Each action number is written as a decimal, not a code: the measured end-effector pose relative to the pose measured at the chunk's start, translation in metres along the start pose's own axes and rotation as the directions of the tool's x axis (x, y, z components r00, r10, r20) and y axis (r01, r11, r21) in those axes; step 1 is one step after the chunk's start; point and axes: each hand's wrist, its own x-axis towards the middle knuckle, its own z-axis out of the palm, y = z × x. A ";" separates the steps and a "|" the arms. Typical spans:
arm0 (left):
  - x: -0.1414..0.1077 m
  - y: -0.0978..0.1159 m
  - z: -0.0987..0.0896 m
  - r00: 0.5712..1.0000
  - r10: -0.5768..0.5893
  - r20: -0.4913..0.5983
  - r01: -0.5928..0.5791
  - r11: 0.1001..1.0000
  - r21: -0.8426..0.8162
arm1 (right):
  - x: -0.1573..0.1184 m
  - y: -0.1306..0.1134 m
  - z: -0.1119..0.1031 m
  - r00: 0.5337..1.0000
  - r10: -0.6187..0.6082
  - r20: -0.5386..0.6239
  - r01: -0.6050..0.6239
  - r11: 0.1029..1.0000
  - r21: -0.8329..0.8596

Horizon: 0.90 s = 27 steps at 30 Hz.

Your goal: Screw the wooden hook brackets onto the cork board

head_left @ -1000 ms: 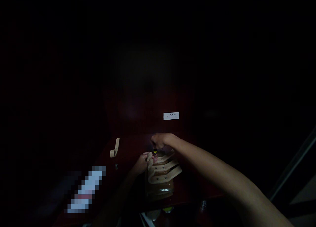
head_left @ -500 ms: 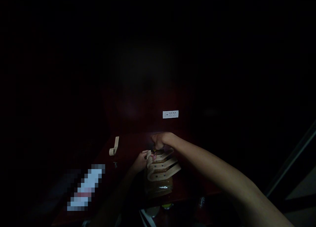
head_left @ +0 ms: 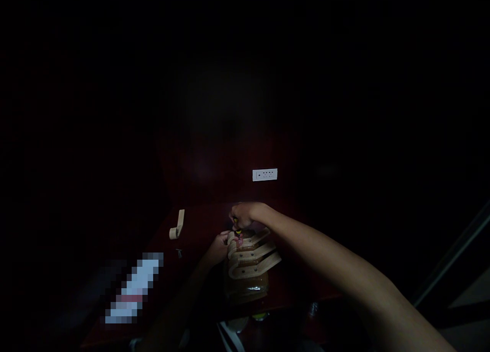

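Note:
Several bent pale wooden hooks lie side by side across a brown block with a shiny, film-like surface. Dark screw heads or holes show on the nearer hooks. At the far end, my left hand pinches the curled end of the farthest hook. Above it, my right hand is closed round what looks like a screwdriver with a yellow and black handle, pointing down at that hook. My hand and the dim light hide the tool's tip.
One loose wooden hook lies to the left on the dark red table, with small screws nearer me. A blurred-out white sheet lies at the left front. A white socket plate is on the wall behind.
My right hand has turned and shifted slightly left, so more of the yellow handle shows. My left hand stays at the farthest hook.

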 end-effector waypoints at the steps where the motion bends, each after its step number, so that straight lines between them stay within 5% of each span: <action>1: 0.000 0.000 0.000 1.000 0.003 -0.003 -0.003 1.000 -0.004 | 0.001 0.000 0.000 1.000 0.011 0.004 -0.011 1.000 0.003; 9: -0.001 0.004 0.000 1.000 0.002 -0.014 -0.001 1.000 0.024 | -0.002 -0.005 -0.002 0.986 0.099 0.135 -0.113 0.988 0.105; 18: -0.001 0.006 0.001 1.000 -0.017 0.002 0.017 1.000 -0.007 | -0.005 -0.008 -0.008 0.997 -0.002 0.073 0.003 1.000 -0.025; 27: -0.001 0.006 0.001 1.000 -0.021 0.003 0.021 1.000 -0.015 | -0.004 -0.006 -0.002 0.999 0.035 0.029 -0.035 0.999 0.003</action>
